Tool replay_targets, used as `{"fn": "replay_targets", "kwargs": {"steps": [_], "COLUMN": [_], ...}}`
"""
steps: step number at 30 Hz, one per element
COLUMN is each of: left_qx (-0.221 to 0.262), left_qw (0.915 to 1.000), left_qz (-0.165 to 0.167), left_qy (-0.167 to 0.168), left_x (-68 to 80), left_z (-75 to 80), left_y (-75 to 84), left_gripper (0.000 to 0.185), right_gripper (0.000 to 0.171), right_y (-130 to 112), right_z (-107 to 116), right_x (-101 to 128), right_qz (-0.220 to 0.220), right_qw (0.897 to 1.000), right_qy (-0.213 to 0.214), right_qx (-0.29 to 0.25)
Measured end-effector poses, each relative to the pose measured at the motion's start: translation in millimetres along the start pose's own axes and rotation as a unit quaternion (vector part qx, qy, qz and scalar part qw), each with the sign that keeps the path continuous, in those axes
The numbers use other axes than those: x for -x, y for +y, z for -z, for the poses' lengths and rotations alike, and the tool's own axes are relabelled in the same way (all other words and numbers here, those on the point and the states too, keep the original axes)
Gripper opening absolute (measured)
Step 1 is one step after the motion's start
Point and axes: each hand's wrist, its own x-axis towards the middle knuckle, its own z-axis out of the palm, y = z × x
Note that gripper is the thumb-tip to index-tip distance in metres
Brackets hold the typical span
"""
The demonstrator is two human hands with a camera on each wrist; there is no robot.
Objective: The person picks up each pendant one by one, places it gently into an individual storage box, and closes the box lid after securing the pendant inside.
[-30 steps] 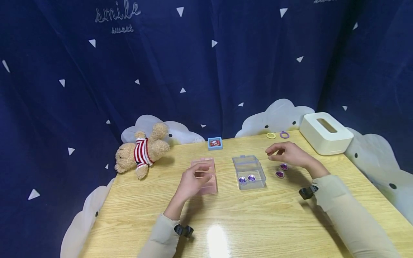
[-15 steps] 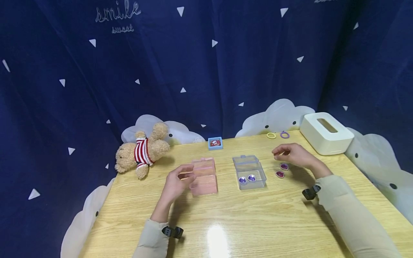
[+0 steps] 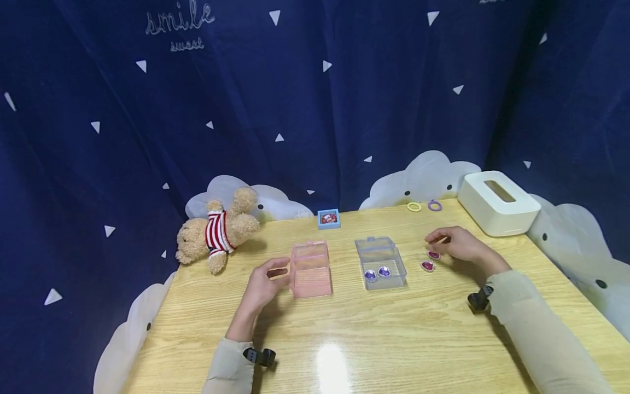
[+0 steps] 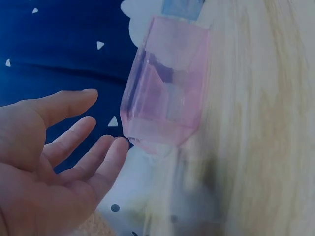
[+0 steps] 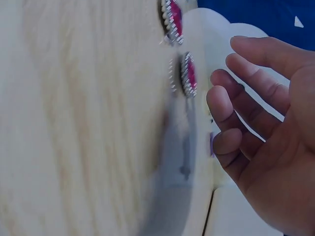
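A pink translucent box (image 3: pixel 310 268) (image 4: pixel 167 93) stands on the wooden table (image 3: pixel 374 339). My left hand (image 3: pixel 278 269) (image 4: pixel 93 123) hovers just left of it with relaxed fingers and holds nothing. A clear lidded box (image 3: pixel 380 261) to the right has two purple gems (image 3: pixel 377 272) inside. Two magenta gems (image 3: pixel 430 261) (image 5: pixel 187 73) lie on the table right of the clear box. Over the farther gem my right hand (image 3: pixel 438 241) (image 5: pixel 231 98) hangs with loosely curled fingers, not touching it.
A teddy bear (image 3: pixel 216 232) lies at the back left. A small blue box (image 3: pixel 327 218) sits at the back centre. A yellow ring (image 3: pixel 414 207), a purple ring (image 3: pixel 434 206) and a white tissue box (image 3: pixel 497 202) are at the back right. Dark blue curtain surrounds the table.
My left hand has drawn back from over the pink box to its left side. My right hand has moved right and lower, closer to the loose gems.
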Motion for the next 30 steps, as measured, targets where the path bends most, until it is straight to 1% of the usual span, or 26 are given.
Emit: {"fn": "replay_targets", "kwargs": {"steps": [4,8,9,10,16,17,21,27,30], "left_qx": [-0.01,0.0,0.002,0.003,0.012,0.015,0.02,0.023,0.025], "left_qw": [0.9995,0.999,0.9989,0.9987,0.9984,0.9984,0.998,0.9973,0.9972], "left_qz": [0.019,0.029,0.031,0.032,0.036,0.035,0.035,0.044,0.042], "left_qy": [-0.023,-0.035,-0.036,-0.039,-0.043,-0.041,-0.049,-0.053,-0.056], "left_x": [0.9,0.5,0.2,2.0,1.4,-0.8,-1.4,-1.2,-1.4], "left_z": [0.0,-2.2,-3.0,-2.8,-5.0,-5.9,-5.7,-5.2,-4.9], "left_y": [-4.7,-7.7,-7.8,-3.5,-5.9,-11.3,-13.4,-14.9,-15.5], "left_gripper": [0.044,0.045,0.046,0.046,0.046,0.046,0.046,0.047,0.048], "right_gripper": [0.03,0.034,0.034,0.035,0.035,0.036,0.038,0.038,0.038], "right_y": [8.8,13.9,14.7,15.4,15.3,15.3,15.8,13.6,12.5], "right_z": [-1.4,-3.3,-3.8,-4.3,-5.5,-5.4,-5.7,-6.0,-6.0], "right_x": [1.4,2.7,2.9,2.9,4.0,4.1,3.5,2.0,1.3], "right_qz": [-0.005,-0.01,-0.011,-0.012,-0.008,-0.006,0.002,-0.006,-0.012], "right_qw": [1.0,1.0,1.0,1.0,1.0,1.0,0.999,0.999,0.999], "right_qy": [-0.004,-0.009,-0.009,-0.01,-0.013,-0.014,-0.015,-0.029,-0.032], "right_qx": [0.002,0.01,0.012,0.013,0.017,0.018,0.028,0.037,0.038]}}
